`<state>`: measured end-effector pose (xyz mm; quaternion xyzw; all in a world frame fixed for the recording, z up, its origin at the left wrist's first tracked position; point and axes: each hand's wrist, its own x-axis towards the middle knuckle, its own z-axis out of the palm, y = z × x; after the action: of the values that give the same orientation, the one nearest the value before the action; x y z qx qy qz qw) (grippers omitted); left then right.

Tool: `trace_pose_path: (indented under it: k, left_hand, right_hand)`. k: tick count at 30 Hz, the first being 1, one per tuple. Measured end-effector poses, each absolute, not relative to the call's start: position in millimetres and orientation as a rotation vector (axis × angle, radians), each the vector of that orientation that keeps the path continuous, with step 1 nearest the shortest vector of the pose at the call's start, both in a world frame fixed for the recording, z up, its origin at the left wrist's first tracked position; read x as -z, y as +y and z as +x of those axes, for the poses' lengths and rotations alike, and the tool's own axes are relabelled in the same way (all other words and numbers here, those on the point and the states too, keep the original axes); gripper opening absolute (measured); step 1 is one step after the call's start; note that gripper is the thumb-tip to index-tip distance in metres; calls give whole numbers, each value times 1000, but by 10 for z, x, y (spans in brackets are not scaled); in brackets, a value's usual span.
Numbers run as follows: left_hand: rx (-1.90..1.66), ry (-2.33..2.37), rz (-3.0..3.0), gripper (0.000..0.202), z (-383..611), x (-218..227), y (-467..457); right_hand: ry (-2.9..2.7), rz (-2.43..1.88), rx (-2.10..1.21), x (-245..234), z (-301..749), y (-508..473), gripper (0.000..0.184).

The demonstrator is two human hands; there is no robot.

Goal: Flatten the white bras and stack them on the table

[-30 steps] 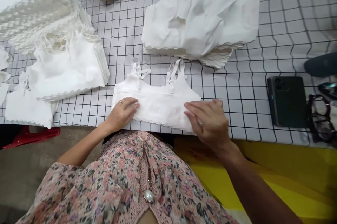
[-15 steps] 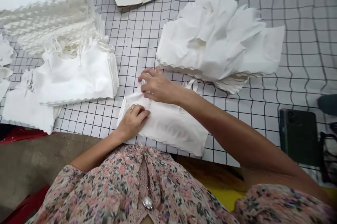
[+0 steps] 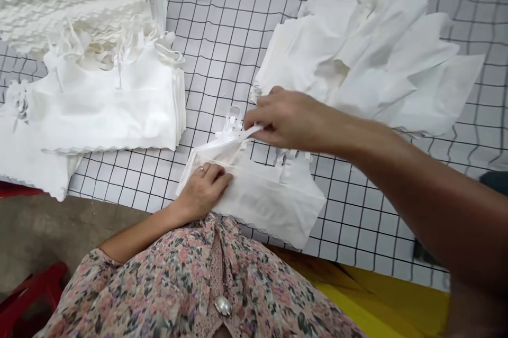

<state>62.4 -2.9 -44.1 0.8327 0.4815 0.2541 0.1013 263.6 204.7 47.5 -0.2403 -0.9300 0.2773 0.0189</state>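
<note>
Right hand (image 3: 288,116) shifted rightward since earlier frame, fingers now pinching white strap (image 3: 254,130), pulled taut. Left hand (image 3: 204,190) still resting on white top (image 3: 273,203), fingers loosely together. Top lies under left fingers, spreading rightward, nearside of right fingertips; white stack (image 3: 381,57) beyond right fingers.

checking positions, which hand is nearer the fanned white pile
Right. The right hand, pinching a strap, is by the near edge of the pile; the left hand rests farther away, on a garment.
</note>
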Motion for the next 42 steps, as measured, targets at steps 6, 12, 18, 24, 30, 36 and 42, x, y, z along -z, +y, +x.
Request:
trace_pose_path:
  k: [6,12,18,24,30,36,42]
  left_hand:
    - [-712,1430,2454,17,610,405,-23]
    - [-720,1448,2451,16,603,382,-4]
    - [-786,1449,2472,16,607,345,18]
    - [-791,1455,2454,15,603,346,20]
    - [-770,1459,2437,16,589,359,14]
    - [-797,1461,2429,15,591,347,20]
    - [-751,1458,2402,15,586,327,24]
  right_hand:
    - [-2771,-943,-1051,-448,2525,2261,19]
    - [-2564,-1039,-956,-277,2485,2175,46]
    - [-2357,-1252,-846,-242,2634,2016,26]
    - [-2391,-1170,-876,-102,2551,2083,35]
    - [-2516,-1188,-965,-5,2387,2300,17]
    - [-2490,-1379,-907,-151,2440,2200,17]
    - [-2821,-1474,-812,-100,2456,1924,9]
